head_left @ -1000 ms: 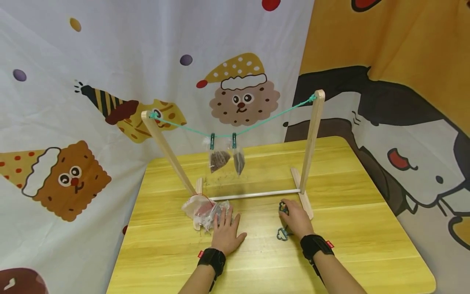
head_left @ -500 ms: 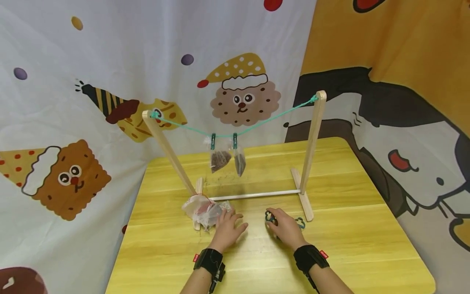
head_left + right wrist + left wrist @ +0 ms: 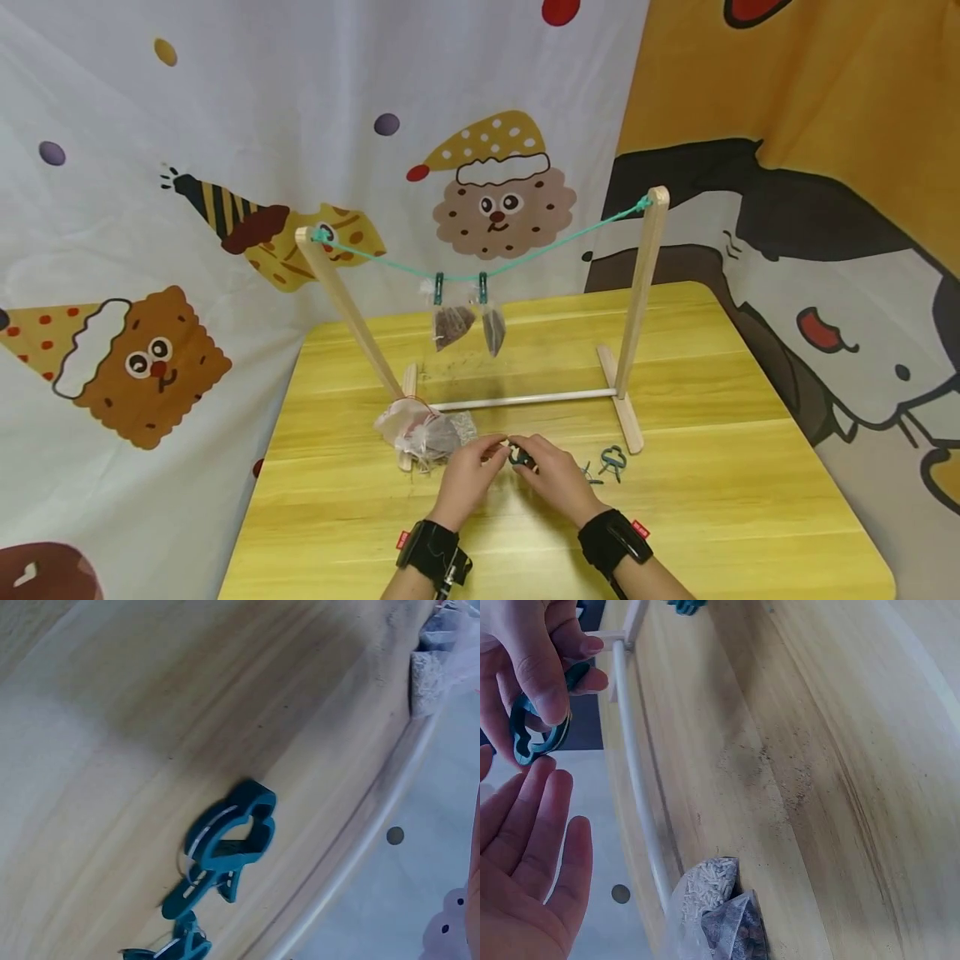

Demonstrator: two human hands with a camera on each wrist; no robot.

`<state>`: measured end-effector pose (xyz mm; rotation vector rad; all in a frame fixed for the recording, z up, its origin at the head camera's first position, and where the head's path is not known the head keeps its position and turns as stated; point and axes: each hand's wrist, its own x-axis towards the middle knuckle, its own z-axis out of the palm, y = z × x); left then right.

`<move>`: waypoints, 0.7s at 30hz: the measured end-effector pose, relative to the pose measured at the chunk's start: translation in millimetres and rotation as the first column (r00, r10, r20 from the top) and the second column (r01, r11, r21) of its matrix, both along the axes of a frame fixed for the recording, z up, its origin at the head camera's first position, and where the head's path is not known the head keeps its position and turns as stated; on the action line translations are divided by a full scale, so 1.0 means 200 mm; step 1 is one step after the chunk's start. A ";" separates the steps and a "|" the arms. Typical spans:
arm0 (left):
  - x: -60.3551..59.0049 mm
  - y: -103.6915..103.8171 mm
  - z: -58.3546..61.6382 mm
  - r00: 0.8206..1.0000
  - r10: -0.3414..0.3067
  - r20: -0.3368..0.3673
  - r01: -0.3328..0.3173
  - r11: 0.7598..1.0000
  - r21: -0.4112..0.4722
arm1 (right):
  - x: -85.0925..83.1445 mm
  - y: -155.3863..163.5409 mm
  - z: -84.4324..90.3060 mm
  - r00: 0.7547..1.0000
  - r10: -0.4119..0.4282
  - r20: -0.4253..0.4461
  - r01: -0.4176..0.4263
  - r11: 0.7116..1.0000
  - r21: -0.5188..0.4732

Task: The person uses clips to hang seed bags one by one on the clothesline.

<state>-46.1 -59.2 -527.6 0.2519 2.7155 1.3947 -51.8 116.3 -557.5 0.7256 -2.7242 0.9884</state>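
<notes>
Thumb and fingers of my right hand [image 3: 558,477] pinch a dark teal clothes peg [image 3: 517,724] above the table. My left hand [image 3: 467,479] comes up beside it. In the left wrist view, the left hand's fingers [image 3: 536,832] are extended, with a fingertip right at the peg's edge. To the right of my right hand, two more teal clothes pegs lie on the table, one peg [image 3: 247,836] in front of the other peg [image 3: 180,946]. Several filled sachets [image 3: 433,437] lie in a pile beyond my left hand.
A wooden stand with a left post [image 3: 348,312], a right post [image 3: 641,292] and a white bar [image 3: 525,400] occupies the table [image 3: 712,500]. From its sagging green cord [image 3: 570,240], two pegs suspend one sachet [image 3: 452,327] and another sachet [image 3: 493,330]. A printed curtain [image 3: 337,100] hangs behind.
My right hand has moved left with a clothes peg, leaving two pegs uncovered on the table. My left hand has drawn off the sachets and come to meet the right.
</notes>
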 end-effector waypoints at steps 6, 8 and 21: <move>0.01 0.00 0.02 1.000 0.006 -0.025 -0.006 1.000 0.016 | 0.02 0.00 0.04 1.000 0.017 0.000 -0.017 1.000 0.026; 0.02 0.00 0.02 0.999 0.001 -0.043 0.000 1.000 0.016 | 0.02 -0.01 0.05 1.000 0.020 -0.012 -0.019 0.999 0.035; 0.03 -0.01 0.05 0.997 -0.002 -0.073 0.001 1.000 -0.018 | 0.04 -0.02 0.09 0.999 0.038 -0.005 -0.038 0.999 0.017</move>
